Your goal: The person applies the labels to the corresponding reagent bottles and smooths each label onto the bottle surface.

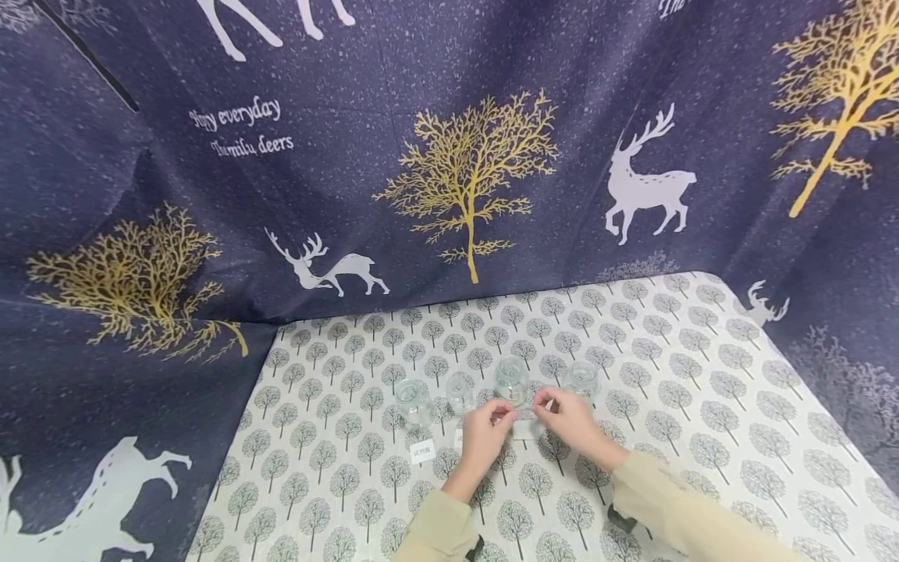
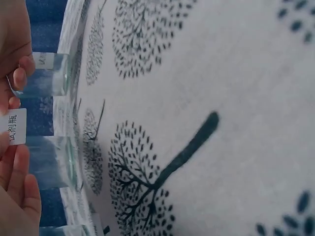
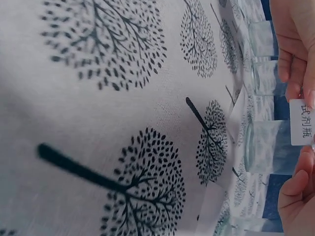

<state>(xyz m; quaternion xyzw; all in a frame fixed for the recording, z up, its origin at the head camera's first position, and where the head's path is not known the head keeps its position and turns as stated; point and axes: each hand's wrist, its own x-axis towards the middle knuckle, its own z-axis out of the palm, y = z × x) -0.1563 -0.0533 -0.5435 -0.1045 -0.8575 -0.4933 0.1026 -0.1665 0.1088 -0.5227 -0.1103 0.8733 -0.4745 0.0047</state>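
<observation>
A small white label (image 2: 18,127) printed with dark Chinese characters is stretched between my hands. My left hand (image 1: 486,431) pinches one end, and my right hand (image 1: 570,420) pinches the other with its fingertips. Just behind the fingers stands a clear glass bottle (image 1: 512,376); the label hangs in front of it in the right wrist view. Near my right hand is another glass bottle (image 1: 583,378), which carries a similar label (image 2: 44,60) in the left wrist view. Part of the held label is covered by fingers.
Left of my hands stand two more clear glass vessels (image 1: 413,402), (image 1: 460,393). A printed label card (image 1: 422,451) lies before the leftmost, and another card (image 1: 459,439) is partly behind my left hand. A patterned cloth (image 1: 534,476) covers the table; a dark deer-print curtain (image 1: 449,179) hangs behind.
</observation>
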